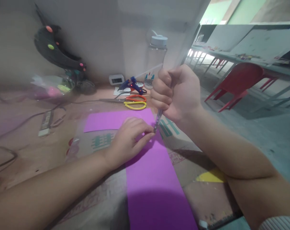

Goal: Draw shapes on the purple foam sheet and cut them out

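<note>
My right hand [176, 92] is closed in a fist around a thin pen-like tool [157, 121], held upright with its tip down on the edge of a purple sheet [154, 179]. My left hand [130, 137] rests on the same purple sheet, fingers pressed flat and together right beside the tool's tip. The sheet is L-shaped and lies on cardboard [183, 159] with green print.
Behind the sheet lie yellow scissors [135, 105] and orange scissors [135, 98], a blue glue gun [132, 84], a white socket [116, 79] and a clear water bottle [156, 57]. Cables [20, 124] run at the left. Red chairs [238, 83] stand at the right.
</note>
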A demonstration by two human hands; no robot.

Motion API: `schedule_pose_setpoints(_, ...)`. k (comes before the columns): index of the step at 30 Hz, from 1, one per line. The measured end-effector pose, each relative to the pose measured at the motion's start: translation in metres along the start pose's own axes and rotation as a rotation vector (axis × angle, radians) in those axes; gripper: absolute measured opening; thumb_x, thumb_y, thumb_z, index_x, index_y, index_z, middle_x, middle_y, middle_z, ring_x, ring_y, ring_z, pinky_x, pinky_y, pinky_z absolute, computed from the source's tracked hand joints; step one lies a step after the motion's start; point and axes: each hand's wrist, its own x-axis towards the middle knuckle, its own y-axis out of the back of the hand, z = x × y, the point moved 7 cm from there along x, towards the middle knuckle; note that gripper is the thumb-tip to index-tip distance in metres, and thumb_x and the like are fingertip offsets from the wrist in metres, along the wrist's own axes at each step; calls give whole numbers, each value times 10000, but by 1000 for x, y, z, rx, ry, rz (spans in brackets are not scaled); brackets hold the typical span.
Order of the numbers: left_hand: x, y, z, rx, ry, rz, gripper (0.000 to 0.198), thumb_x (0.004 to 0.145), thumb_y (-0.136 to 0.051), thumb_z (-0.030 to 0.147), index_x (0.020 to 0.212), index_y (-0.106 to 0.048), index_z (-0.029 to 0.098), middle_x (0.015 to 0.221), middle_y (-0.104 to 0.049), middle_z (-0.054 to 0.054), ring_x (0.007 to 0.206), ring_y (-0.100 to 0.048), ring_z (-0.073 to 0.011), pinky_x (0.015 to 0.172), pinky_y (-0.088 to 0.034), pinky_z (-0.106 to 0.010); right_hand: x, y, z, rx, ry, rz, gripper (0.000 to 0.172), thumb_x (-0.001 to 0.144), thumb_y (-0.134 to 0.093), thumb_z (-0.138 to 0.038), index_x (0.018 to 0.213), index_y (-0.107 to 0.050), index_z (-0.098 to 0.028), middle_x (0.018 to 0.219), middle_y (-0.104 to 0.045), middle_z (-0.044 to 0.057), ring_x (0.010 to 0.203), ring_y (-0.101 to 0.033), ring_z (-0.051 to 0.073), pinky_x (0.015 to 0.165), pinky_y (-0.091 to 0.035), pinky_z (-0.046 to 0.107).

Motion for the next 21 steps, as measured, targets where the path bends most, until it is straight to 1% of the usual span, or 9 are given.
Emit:
schedule_pose_setpoints(4, 0, -1, -1, -1, 3, -1, 92, 1030, -603, 235, 952, -636, 199, 885, -679, -7, 859, -593, -181, 840, -408, -338, 1, 4, 1, -58, 5, 17, 397, 826, -633, -443, 724, -294, -263, 575, -223, -64, 468, -181, 121, 398, -238, 260)
schedule_pose_setpoints(6, 0, -1, -1, 0, 5, 1, 91, 1029, -604, 235, 954, -638, 197, 885, -678, -9, 862, -594, -183, 838, -409, -340, 1, 6, 1, -77, 2, 39, 399, 832, -632, -461, 721, -303, -263, 576, -235, -60, 477, -195, 124, 405, -249, 261)
schedule_pose_setpoints(9, 0, -2, -2, -3, 9, 3, 89, 1027, -606, 237, 953, -637, 198, 879, -673, -9, 857, -592, -184, 836, -409, -343, 0, 6, 1, -105, -17, 89, 381, 849, -606, -448, 719, -299, -264, 571, -230, -57, 488, -193, 129, 415, -236, 264)
schedule_pose_setpoints(11, 0, -2, -2, -8, 10, 4, 92, 1026, -606, 237, 947, -635, 201, 874, -671, -8, 853, -591, -183, 835, -409, -344, -1, 4, 1, -100, -34, 107, 349, 857, -569, -405, 711, -286, -261, 563, -217, -58, 487, -169, 126, 416, -212, 262)
schedule_pose_setpoints(14, 0, -2, -1, -14, 11, 4, 99, 1028, -601, 236, 940, -633, 202, 873, -671, -9, 852, -591, -184, 834, -411, -345, -2, -1, 1, -35, -44, 74, 288, 823, -518, -321, 694, -270, -256, 542, -204, -61, 475, -134, 120, 407, -176, 256)
schedule_pose_setpoints(16, 1, -2, -2, -14, 14, 5, 101, 1028, -600, 238, 939, -633, 202, 872, -670, -10, 851, -590, -185, 833, -412, -347, -1, -3, 2, 7, -40, 41, 316, 802, -541, -328, 695, -253, -257, 535, -201, -67, 468, -124, 117, 399, -163, 252)
schedule_pose_setpoints(18, 2, -2, -2, -15, 17, 4, 100, 1028, -600, 240, 941, -633, 202, 872, -668, -11, 852, -590, -186, 835, -413, -350, 0, -2, 3, 38, -40, 35, 359, 784, -583, -340, 702, -244, -256, 536, -207, -72, 468, -117, 113, 396, -159, 247)
schedule_pose_setpoints(21, 1, -3, -2, -15, 16, 1, 102, 1027, -601, 239, 941, -635, 198, 872, -669, -11, 853, -593, -185, 834, -414, -352, 1, 3, 6, 59, -50, 48, 335, 775, -603, -329, 714, -281, -257, 546, -225, -69, 468, -142, 119, 400, -177, 245)
